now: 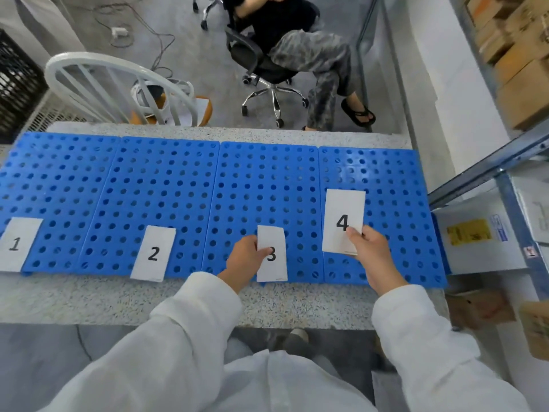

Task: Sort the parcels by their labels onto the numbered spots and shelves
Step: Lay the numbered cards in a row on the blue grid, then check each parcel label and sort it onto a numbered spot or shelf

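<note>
- Four blue perforated panels (166, 185) lie side by side along the speckled worktop (118, 301), reaching almost to its far edge and stopping short of its near edge.
- Card 1 (16, 243) lies flat at the near left corner of the panels, running off the picture's left edge.
- Card 2 (153, 253) lies on the second panel, its near end overhanging the panel's near edge onto the worktop.
- Left hand (245, 258) pinches card 3 (271, 253) by its left edge, thumb on top over part of the numeral; the card rests at the near edge of the third panel.
- Right hand (370, 248) is clamped on card 4 (343, 220) at its near right corner, thumb on the face beside the numeral, over the fourth panel; whether the card touches the panel cannot be told.
- Both arms wear white sleeves (190, 331).
- Metal shelving (505, 162) with cardboard boxes (517, 84) stands past the right end of the worktop.
- Beyond the far edge stand a white chair (118, 81) and a seated person (309, 52) on an office chair.
</note>
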Motion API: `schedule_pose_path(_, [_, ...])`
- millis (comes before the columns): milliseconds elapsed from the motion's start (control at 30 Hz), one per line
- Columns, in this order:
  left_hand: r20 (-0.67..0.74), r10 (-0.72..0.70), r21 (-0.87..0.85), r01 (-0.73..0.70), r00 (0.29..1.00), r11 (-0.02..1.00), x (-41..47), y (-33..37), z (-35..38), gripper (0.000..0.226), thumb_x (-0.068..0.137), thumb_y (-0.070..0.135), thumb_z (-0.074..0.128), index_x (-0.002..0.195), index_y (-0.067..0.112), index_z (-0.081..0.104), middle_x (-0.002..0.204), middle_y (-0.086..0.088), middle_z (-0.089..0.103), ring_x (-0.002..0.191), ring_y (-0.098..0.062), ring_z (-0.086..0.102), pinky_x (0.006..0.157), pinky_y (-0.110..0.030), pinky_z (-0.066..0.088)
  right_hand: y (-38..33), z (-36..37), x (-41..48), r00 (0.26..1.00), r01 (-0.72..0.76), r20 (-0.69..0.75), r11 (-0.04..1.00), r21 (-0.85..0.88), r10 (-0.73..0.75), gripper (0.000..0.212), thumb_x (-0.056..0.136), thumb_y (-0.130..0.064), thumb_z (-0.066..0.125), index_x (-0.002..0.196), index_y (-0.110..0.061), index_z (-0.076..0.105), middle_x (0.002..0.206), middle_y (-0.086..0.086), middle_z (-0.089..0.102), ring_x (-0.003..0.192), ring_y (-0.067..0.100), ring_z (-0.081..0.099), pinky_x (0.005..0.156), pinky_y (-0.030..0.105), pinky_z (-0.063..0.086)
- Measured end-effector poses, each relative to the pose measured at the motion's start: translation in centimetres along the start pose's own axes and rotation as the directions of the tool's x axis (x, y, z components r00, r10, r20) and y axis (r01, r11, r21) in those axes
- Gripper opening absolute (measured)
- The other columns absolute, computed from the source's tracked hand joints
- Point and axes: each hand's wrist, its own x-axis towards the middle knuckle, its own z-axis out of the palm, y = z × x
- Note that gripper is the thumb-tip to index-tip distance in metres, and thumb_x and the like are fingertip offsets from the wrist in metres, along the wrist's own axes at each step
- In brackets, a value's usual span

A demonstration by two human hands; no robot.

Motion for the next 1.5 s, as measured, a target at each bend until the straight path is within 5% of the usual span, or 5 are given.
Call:
schedule_pose_path(233, [-0.236, 0.057, 0.166, -0.018, 0.97, 0.986, -0.8, 3.5, -1.1, 0.04, 0.09, 0.026, 0.065, 0.125, 0.015, 0.048, 0.128, -0.002, 0.047, 0.113, -0.022, 0.052, 0.09, -0.043, 0.05, 0.7, -3.9, 0.6, 1.0, 0.011, 0.022, 0.999, 0.05, -0.012, 0.018, 0.099, -0.021, 0.052, 0.114, -0.017, 0.061, 0.109, 0.0, 0.065, 0.098, 0.017, 0.06, 0.074, 0.025, 0.05])
schedule_pose_path(600, [-0.098, 0.471, 0.09, -0.463, 0.877, 0.882, -5.0, 14.7, 5.6, 0.009, 0.098, 0.027, 0.052, 0.098, 0.02, 0.058, 0.098, 0.007, 0.057, 0.089, -0.013, 0.058, 0.078, -0.035, 0.054, 6.1, -9.6, 3.8, 0.999, 0.035, -0.006, 0.985, -0.171, -0.036, 0.018, 0.096, -0.02, 0.058, 0.102, -0.003, 0.058, 0.096, 0.008, 0.061, 0.078, 0.015, 0.056, 0.057, 0.023, 0.041])
schedule_pose_path(867, [-0.052, 0.489, 0.191, -0.472, 0.871, 0.86, -4.7, 13.6, 6.4, 0.011, 0.097, 0.033, 0.053, 0.098, 0.022, 0.058, 0.1, 0.01, 0.058, 0.095, -0.007, 0.055, 0.081, -0.026, 0.049, 10.3, -10.3, 5.2, 1.0, -0.02, -0.001, 0.958, -0.287, 0.02, 0.025, 0.093, -0.026, 0.061, 0.091, -0.002, 0.056, 0.088, 0.009, 0.059, 0.081, 0.023, 0.058, 0.059, 0.027, 0.041])
schedule_pose_path(1067, [0.0, 0.542, 0.263, -0.523, 0.84, 0.811, -4.6, 15.3, 4.9, 0.012, 0.098, 0.028, 0.051, 0.1, 0.018, 0.058, 0.102, 0.006, 0.057, 0.098, -0.012, 0.056, 0.084, -0.032, 0.051, 8.6, -10.1, 3.7, 0.951, 0.031, -0.282, 0.95, -0.312, -0.124, 0.027, 0.094, -0.028, 0.059, 0.111, -0.007, 0.053, 0.114, 0.008, 0.045, 0.103, 0.019, 0.047, 0.08, 0.026, 0.037])
schedule_pose_path(1500, [0.327, 0.804, 0.595, -0.77, 0.496, 0.232, -6.5, 27.0, -4.2, 0.05, 0.097, 0.048, 0.045, 0.136, 0.017, 0.042, 0.136, 0.004, 0.041, 0.126, -0.016, 0.043, 0.096, -0.032, 0.044, -10.9, -15.6, -5.6, 0.868, 0.3, -0.204, 0.805, -0.511, -0.452, 0.047, 0.097, -0.042, 0.05, 0.138, -0.018, 0.045, 0.142, -0.004, 0.044, 0.129, 0.015, 0.045, 0.098, 0.027, 0.035])
